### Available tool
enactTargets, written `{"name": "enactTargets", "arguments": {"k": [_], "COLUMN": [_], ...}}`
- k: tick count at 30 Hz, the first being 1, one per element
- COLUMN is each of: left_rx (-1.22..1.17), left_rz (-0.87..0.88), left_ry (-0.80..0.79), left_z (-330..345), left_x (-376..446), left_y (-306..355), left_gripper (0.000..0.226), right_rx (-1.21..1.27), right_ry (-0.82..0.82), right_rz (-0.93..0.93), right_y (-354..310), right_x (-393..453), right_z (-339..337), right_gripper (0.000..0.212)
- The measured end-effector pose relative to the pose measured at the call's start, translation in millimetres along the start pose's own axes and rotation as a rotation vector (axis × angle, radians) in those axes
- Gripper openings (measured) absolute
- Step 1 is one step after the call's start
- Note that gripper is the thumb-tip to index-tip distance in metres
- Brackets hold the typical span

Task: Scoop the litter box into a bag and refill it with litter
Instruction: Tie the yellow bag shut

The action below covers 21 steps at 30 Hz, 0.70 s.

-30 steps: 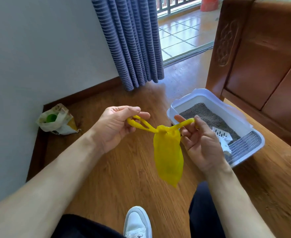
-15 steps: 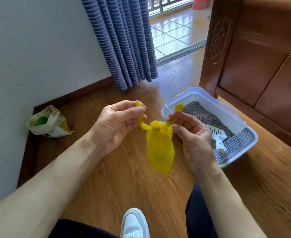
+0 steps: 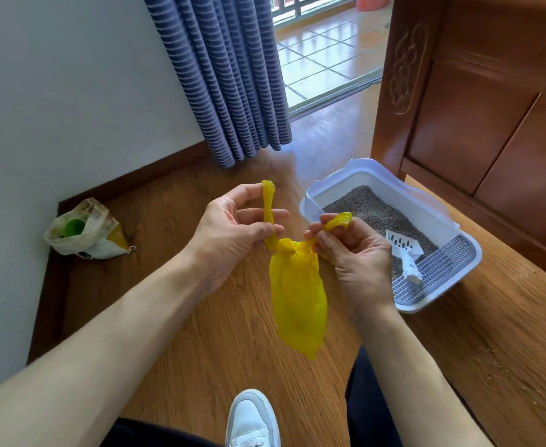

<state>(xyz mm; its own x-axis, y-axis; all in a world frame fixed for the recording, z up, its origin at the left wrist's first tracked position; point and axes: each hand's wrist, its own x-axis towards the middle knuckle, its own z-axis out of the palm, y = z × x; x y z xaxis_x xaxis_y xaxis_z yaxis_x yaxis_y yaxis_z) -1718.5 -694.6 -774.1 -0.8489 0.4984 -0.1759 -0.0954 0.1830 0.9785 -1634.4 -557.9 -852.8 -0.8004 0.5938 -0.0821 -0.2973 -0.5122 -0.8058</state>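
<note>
A small yellow plastic bag (image 3: pixel 297 295) hangs in the air between my hands, knotted at its top. My left hand (image 3: pixel 229 233) pinches the bag's left handle strip, which stands up past my fingers. My right hand (image 3: pixel 355 253) pinches the right handle strip close to the knot. To the right, on the floor, sits the white litter box (image 3: pixel 426 204) with grey litter inside. A white slotted scoop (image 3: pixel 404 253) lies in it, over the grid at its near end.
An open litter sack (image 3: pixel 84 233) with a green cup inside lies by the wall at left. A striped curtain (image 3: pixel 226 79) hangs behind. A wooden bed frame (image 3: pixel 478 108) stands right of the box. My white shoe (image 3: pixel 252 421) is below. Litter grains are scattered on the floor at the lower right.
Both hands have come closer together, and the handle strips, pulled out sideways before, now stand up loosely. The knot at the bag's top sits tighter.
</note>
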Motion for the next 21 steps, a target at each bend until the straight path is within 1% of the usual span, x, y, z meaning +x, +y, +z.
{"name": "enactTargets", "arguments": {"k": [4, 8, 12, 14, 18, 21], "left_rx": [0.000, -0.040, -0.048, -0.050, -0.035, 0.018], "left_rz": [0.016, 0.002, -0.041, -0.062, -0.101, -0.099], "left_ry": [0.012, 0.059, 0.087, 0.109, 0.187, 0.185], "left_z": [1.0, 3.0, 3.5, 3.0, -2.5, -4.6], "left_x": [0.0, 1.9, 1.7, 0.4, -0.6, -1.3], "left_y": [-0.2, -2.1, -4.8, -5.7, -6.9, -8.6], "left_gripper": [0.040, 0.029, 0.021, 0.020, 0.019, 0.016], "right_rx": [-0.012, -0.004, 0.028, 0.040, 0.021, -0.131], "right_ry": [-0.009, 0.031, 0.010, -0.001, -0.093, -0.215], "right_rz": [-0.002, 0.034, 0.064, 0.070, 0.043, -0.031], "right_y": [3.0, 5.7, 9.9, 11.3, 10.3, 10.0], "right_x": [0.6, -1.6, -2.3, -0.9, 0.0, -0.9], "right_z": [-0.9, 0.4, 0.5, -0.8, -3.5, -5.4], "right_gripper": [0.016, 0.014, 0.007, 0.010, 0.009, 0.007]}}
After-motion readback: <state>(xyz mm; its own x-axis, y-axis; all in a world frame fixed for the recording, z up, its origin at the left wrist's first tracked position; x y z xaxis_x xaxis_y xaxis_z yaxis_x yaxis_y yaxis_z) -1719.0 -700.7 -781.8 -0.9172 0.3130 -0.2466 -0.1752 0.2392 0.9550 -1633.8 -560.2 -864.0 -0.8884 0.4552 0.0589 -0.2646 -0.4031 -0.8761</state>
